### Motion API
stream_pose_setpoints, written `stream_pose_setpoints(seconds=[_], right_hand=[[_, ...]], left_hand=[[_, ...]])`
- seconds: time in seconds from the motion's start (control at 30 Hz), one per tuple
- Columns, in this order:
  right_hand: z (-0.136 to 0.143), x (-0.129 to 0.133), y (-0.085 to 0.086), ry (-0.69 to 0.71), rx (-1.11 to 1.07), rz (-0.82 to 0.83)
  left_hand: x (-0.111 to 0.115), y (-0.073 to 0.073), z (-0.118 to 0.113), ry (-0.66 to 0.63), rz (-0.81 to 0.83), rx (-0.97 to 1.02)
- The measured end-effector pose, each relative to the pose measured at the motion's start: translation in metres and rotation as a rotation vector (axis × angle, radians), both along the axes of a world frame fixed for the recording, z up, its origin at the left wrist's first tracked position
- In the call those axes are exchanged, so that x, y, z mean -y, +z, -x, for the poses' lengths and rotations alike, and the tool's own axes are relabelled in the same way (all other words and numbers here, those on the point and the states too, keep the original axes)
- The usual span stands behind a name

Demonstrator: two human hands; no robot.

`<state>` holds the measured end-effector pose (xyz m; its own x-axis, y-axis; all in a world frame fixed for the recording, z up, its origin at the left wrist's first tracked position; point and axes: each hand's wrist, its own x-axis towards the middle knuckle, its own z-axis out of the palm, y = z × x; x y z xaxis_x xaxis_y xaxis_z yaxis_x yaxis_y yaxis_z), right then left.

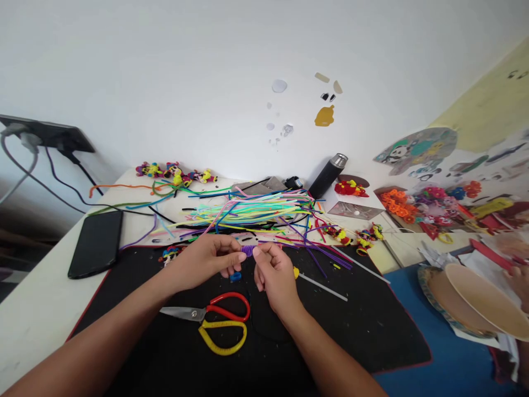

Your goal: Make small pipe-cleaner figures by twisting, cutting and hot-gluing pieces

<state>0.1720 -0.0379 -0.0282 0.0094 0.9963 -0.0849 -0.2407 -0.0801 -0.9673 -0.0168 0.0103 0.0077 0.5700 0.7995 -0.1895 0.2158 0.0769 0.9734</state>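
Between the fingertips of both hands is a short purple pipe cleaner coil. My left hand pinches its left end, and my right hand pinches the right end with thumb and bent fingers. Just below the left fingers lies a small blue coiled piece. Scissors with one red and one yellow handle rest open on the black mat, nearer to me. Beside my right hand, a grey stick with a yellow piece at its end lies on the mat.
A large bundle of colourful pipe cleaners stretches behind the hands. On the left lies a phone; a black flask leans near the wall. Small pipe cleaner dolls sit at the back. A person's hand shows at far right by bowls.
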Motion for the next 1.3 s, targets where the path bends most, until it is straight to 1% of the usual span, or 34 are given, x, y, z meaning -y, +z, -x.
stream_pose_setpoints(seconds=[0.13, 0.2, 0.3, 0.4, 0.47, 0.53, 0.63, 0.83, 0.93, 1.13, 1.3], right_hand=[[0.0007, 0.0008, 0.0008, 0.029, -0.005, 0.004], [0.0, 0.0012, 0.0009, 0.055, -0.019, 0.011], [-0.002, 0.0019, 0.0009, 0.082, -0.064, 0.023], [-0.004, 0.0027, 0.0001, 0.084, -0.116, 0.031], [-0.0047, 0.0032, -0.0007, 0.085, -0.132, 0.033], [-0.0047, 0.0035, -0.0013, 0.085, -0.14, 0.034], [-0.004, 0.0036, -0.0011, 0.085, -0.146, 0.032], [-0.0033, 0.0031, 0.0009, 0.095, -0.136, 0.033], [-0.0027, 0.0031, 0.0001, 0.092, -0.123, 0.044], [-0.0012, 0.0037, -0.0027, 0.088, -0.161, 0.057], [-0.0012, 0.0038, -0.0029, 0.096, -0.188, 0.071]], left_hand=[[-0.0012, -0.0056, -0.0004, 0.023, -0.022, 0.03], [-0.0023, -0.0074, -0.0005, 0.018, -0.001, 0.066], [-0.0034, -0.0082, -0.0004, 0.006, 0.116, 0.162], [-0.003, -0.008, 0.0, 0.041, 0.26, 0.274], [-0.0024, -0.0074, 0.0002, 0.056, 0.321, 0.321], [-0.002, -0.0066, 0.0003, 0.057, 0.346, 0.342], [-0.0015, -0.0062, -0.0001, 0.055, 0.341, 0.335], [0.0007, -0.0076, -0.0028, 0.01, 0.273, 0.254], [0.0013, -0.0085, -0.0044, 0.001, 0.251, 0.248], [0.0013, -0.0097, -0.0079, 0.017, 0.24, 0.255], [0.0013, -0.009, -0.0084, 0.078, 0.283, 0.292]])
